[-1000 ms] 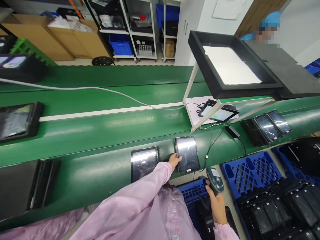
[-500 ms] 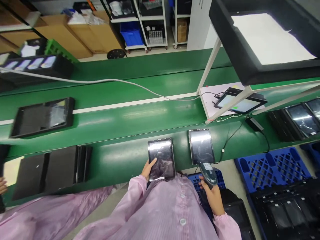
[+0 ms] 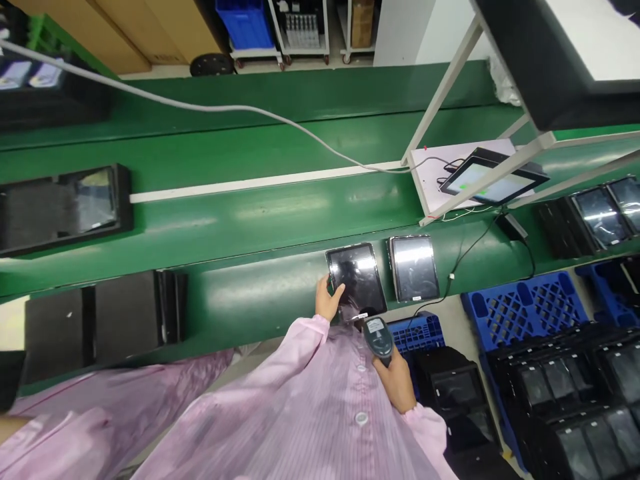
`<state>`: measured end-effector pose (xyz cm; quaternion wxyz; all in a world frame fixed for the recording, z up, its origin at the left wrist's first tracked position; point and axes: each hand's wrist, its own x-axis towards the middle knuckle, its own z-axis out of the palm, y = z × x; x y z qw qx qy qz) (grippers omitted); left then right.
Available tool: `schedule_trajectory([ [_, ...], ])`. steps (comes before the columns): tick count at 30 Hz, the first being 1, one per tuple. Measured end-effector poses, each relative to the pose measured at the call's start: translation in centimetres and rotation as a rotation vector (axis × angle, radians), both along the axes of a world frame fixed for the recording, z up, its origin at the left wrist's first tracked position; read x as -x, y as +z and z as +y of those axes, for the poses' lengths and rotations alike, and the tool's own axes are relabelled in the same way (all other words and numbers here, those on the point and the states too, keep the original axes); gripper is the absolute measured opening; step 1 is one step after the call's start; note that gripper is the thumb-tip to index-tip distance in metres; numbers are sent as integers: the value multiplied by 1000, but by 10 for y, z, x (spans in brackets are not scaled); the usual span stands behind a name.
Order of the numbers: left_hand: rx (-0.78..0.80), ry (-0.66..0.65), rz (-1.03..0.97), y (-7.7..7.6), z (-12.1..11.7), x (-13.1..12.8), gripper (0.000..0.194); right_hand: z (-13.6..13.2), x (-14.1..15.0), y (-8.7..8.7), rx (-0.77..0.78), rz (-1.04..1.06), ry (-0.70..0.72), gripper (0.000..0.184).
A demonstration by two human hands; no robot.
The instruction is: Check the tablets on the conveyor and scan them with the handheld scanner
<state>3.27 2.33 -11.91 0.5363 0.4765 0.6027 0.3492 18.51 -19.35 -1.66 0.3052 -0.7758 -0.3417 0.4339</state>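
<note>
- Left hand (image 3: 327, 301) pinches a dark tablet (image 3: 358, 277), thumb on top, on the green bench (image 3: 250, 300).
- Right hand (image 3: 397, 381) curls round a scanner (image 3: 379, 339) near the tablet's lower edge.
- Blue pallet (image 3: 523, 291), right, bears rows of black-framed screens (image 3: 555, 377).
- Black tray (image 3: 124, 200), left, holds a glossy panel (image 3: 95, 203).
- Blue bin (image 3: 245, 27) stands beyond the bench.

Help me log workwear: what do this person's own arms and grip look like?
The left sleeve and right sleeve are long, loose pale pink cloth, gathered at their ends. The left grip and right grip are bare hands, ungloved. No markings show.
</note>
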Motion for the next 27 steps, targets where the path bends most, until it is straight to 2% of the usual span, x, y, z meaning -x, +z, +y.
schedule_trajectory([
  [2,-37,17,83,-1,1,7,58,-1,15,-4,47,-33,17,49],
  [6,57,2,95,-5,7,12,49,-3,29,-9,93,-74,18,52],
  [10,121,-9,97,-8,16,14,48,-2,33,-10,120,-117,20,45],
  [15,182,9,63,-8,23,16,47,-2,35,-9,109,-108,-1,50],
  [19,223,49,-6,-5,23,13,53,-3,34,-8,87,-78,-10,54],
  [23,262,45,-90,8,20,8,62,-6,27,-4,34,-27,-72,52],
  [27,282,-34,-172,34,13,5,61,-12,10,3,-35,4,-203,43],
])
